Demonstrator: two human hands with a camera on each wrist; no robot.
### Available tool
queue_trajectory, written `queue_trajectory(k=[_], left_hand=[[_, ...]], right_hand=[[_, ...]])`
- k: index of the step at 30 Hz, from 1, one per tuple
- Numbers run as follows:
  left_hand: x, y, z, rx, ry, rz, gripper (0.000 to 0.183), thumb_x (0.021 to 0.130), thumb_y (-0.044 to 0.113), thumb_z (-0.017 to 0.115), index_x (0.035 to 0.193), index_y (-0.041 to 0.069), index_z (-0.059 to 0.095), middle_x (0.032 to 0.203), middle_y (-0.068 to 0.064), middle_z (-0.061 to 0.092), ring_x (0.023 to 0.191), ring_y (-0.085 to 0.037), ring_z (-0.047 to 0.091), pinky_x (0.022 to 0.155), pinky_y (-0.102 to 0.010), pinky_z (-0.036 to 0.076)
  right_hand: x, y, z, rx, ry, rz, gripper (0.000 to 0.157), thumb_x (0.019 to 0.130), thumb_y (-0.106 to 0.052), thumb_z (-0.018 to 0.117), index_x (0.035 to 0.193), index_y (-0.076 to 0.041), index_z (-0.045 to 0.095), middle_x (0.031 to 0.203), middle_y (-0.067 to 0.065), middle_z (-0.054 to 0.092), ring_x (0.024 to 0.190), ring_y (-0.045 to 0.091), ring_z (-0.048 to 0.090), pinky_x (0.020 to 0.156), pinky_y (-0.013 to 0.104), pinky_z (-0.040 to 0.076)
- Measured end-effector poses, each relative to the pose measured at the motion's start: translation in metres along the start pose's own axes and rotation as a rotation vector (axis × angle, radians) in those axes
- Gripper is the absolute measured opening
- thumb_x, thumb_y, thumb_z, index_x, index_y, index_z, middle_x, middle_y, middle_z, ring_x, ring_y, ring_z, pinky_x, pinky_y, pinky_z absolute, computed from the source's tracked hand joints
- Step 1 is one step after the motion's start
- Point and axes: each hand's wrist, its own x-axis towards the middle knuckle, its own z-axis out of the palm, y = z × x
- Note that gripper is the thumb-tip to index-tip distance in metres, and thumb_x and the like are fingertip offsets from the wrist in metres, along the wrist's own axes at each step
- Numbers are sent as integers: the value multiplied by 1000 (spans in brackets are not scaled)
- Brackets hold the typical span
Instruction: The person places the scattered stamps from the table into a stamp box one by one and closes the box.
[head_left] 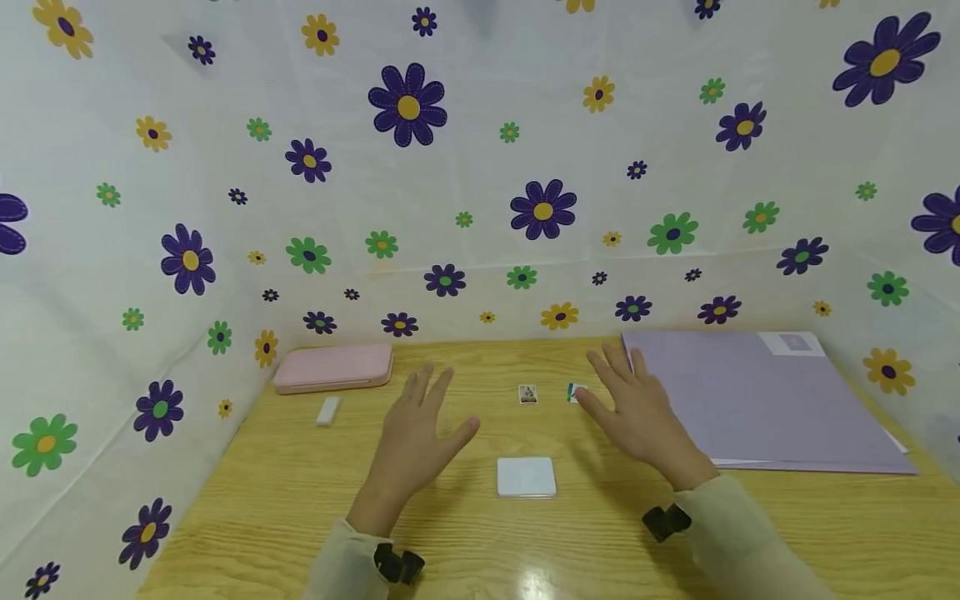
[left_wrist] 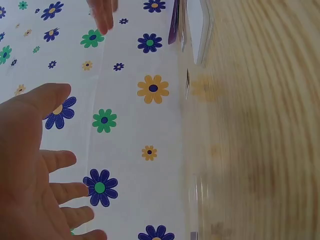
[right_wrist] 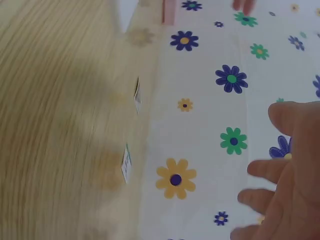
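The left hand (head_left: 412, 443) and right hand (head_left: 639, 410) are both spread wide and empty above the surface (head_left: 457, 542). The left's fingers point toward one o'clock, the right's toward eleven.

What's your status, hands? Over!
Hands empty: left hand, right hand. White rectangle lying between them. Right thumb partly hides one small square in head view. Over.

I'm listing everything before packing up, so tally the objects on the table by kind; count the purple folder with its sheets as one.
Pink rectangular case: 1
Small white rectangular block: 1
Small square picture cards: 2
White flat rectangular item: 1
Large purple rectangular folder: 1
Total: 6
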Motion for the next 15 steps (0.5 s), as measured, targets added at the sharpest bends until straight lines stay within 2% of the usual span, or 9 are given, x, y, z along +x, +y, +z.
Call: queue_trajectory(k=[3, 5, 11, 15], left_hand=[[0, 1, 2, -83, -21, 4, 81, 91, 58, 61, 155, 18, 32, 160, -9, 23, 145, -37, 22, 106, -66, 26], [0, 2, 4, -124, -47, 1, 81, 90, 58, 63, 155, 19, 33, 159, -9, 26, 143, -36, 26, 106, -65, 27], [2, 0, 13, -200, -148, 43, 74, 93, 53, 62, 153, 18, 35, 156, -8, 32, 140, -34, 32, 106, -59, 32], [5, -1, 17, -240, -221, 88, 66, 96, 45, 62, 151, 17, 39, 151, -8, 39, 136, -32, 38, 105, -54, 36]], right_hand=[[9, 2, 2, 152, -28, -54, 68, 104, -47, 45, 155, -7, 27, 161, 19, 12, 145, 47, -8, 103, 76, 7], [15, 2, 3, 209, -43, -63, 67, 103, -46, 46, 155, -7, 29, 161, 19, 13, 146, 46, -5, 104, 75, 9], [33, -1, 8, 238, -9, -95, 61, 103, -41, 50, 149, -3, 39, 153, 20, 34, 142, 41, 25, 109, 63, 22], [44, -3, 14, 258, -2, -92, 53, 102, -33, 55, 145, -3, 45, 144, 19, 46, 131, 39, 42, 104, 58, 34]])
